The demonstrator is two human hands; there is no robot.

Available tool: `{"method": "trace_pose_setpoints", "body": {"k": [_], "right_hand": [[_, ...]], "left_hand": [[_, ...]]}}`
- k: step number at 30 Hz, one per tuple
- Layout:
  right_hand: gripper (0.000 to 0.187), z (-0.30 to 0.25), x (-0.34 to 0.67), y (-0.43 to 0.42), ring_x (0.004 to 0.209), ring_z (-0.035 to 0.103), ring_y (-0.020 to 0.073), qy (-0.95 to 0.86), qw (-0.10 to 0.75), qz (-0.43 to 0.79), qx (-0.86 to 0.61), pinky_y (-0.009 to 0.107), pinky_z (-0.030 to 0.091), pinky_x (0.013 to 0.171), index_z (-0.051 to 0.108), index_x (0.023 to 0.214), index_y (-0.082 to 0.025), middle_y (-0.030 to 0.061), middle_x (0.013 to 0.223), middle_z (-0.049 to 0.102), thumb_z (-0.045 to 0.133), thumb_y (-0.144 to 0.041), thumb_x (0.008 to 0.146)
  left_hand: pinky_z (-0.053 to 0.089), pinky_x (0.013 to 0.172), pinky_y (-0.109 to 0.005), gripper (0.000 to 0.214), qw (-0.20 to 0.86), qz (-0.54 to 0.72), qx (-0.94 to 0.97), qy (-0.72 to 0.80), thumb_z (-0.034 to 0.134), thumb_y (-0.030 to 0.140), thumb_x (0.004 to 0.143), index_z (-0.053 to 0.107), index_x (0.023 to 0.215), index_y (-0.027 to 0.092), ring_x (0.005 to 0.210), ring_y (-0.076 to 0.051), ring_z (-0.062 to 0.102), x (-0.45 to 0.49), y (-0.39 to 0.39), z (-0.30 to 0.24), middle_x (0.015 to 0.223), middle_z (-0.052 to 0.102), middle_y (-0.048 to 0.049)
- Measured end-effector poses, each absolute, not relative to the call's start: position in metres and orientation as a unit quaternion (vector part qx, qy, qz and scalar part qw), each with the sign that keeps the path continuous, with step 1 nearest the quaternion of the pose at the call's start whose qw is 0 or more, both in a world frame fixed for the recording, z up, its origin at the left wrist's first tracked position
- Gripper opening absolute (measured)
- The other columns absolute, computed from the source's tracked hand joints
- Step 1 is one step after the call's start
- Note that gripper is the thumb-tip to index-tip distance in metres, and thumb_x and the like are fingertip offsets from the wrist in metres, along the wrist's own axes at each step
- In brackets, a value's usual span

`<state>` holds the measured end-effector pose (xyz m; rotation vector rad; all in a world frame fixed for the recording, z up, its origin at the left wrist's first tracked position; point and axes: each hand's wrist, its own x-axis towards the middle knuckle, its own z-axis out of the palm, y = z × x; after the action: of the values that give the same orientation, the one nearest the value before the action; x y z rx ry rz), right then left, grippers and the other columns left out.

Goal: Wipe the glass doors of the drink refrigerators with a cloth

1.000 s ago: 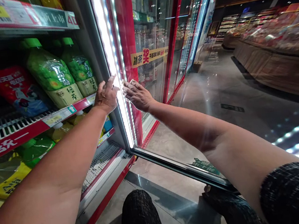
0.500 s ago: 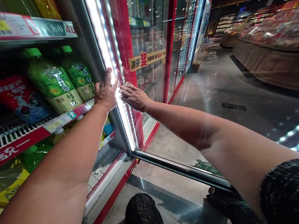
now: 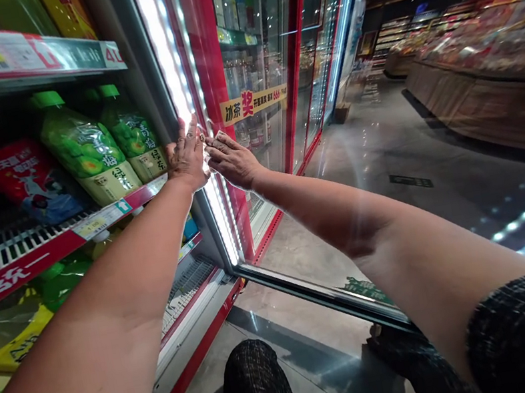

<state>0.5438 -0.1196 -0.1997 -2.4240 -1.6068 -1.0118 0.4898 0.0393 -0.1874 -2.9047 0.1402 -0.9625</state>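
Observation:
My left hand (image 3: 186, 159) is stretched out with its fingers apart, against the brightly lit LED strip (image 3: 167, 57) at the fridge's door edge. Beside it, my right hand (image 3: 234, 161) has its fingers extended towards the same strip, their tips almost meeting my left hand. Glare between the hands hides exactly what the fingertips touch. Green tea bottles (image 3: 86, 146) with green caps stand on the shelf just left of my left hand. An open glass door with a dark bottom rail (image 3: 320, 294) reaches from the strip to the right, with my right arm over it.
A red shelf edge (image 3: 17, 274) with price tags crosses the left. A red pouch (image 3: 23, 178) lies by the bottles. Further red-framed fridge doors (image 3: 297, 48) stand beyond. My knee (image 3: 255, 387) is below, and a wood-sided display (image 3: 475, 105) is at the right.
The hands stay close together at the light strip, with small finger shifts; my left hand turns slightly. The view has shifted a little, moving the shelf and bottles leftwards.

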Motion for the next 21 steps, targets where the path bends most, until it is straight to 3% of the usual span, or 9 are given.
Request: {"method": "trace_pose_setpoints", "body": {"k": [6, 14, 21], "right_hand": [[0.051, -0.201, 0.548, -0.127, 0.16, 0.019, 0.0215, -0.491, 0.092, -0.374, -0.781, 0.054, 0.012, 0.135, 0.044, 0.156, -0.026, 0.0033, 0.167, 0.039, 0.035, -0.019, 0.106], [0.04, -0.233, 0.542, -0.154, 0.156, 0.033, 0.0194, -0.551, 0.032, -0.313, -0.773, 0.048, 0.022, 0.134, 0.059, 0.141, -0.018, 0.0086, 0.16, 0.05, 0.044, -0.016, 0.105], [0.048, -0.211, 0.54, -0.169, 0.16, 0.018, 0.0219, -0.514, 0.069, -0.369, -0.772, 0.053, 0.017, 0.134, 0.05, 0.151, -0.021, 0.0054, 0.168, 0.038, 0.037, -0.014, 0.105]], "left_hand": [[0.028, 0.124, -0.057, 0.099, 0.061, -0.308, -0.948, 0.043, 0.07, 0.042, 0.085, 0.017, 0.167, 0.025, 0.162, -0.034, -0.004, 0.492, 0.044, -0.188, 0.176, 0.001, -0.0075], [0.028, 0.125, -0.057, 0.107, 0.057, -0.288, -0.956, 0.019, 0.073, 0.046, 0.081, 0.015, 0.167, 0.019, 0.161, -0.035, -0.006, 0.491, 0.038, -0.189, 0.175, 0.003, -0.0111], [0.024, 0.124, -0.062, 0.121, 0.033, -0.304, -0.952, 0.005, 0.071, 0.073, 0.076, 0.013, 0.167, 0.017, 0.16, -0.041, -0.005, 0.495, 0.027, -0.197, 0.174, -0.002, -0.0159]]}}
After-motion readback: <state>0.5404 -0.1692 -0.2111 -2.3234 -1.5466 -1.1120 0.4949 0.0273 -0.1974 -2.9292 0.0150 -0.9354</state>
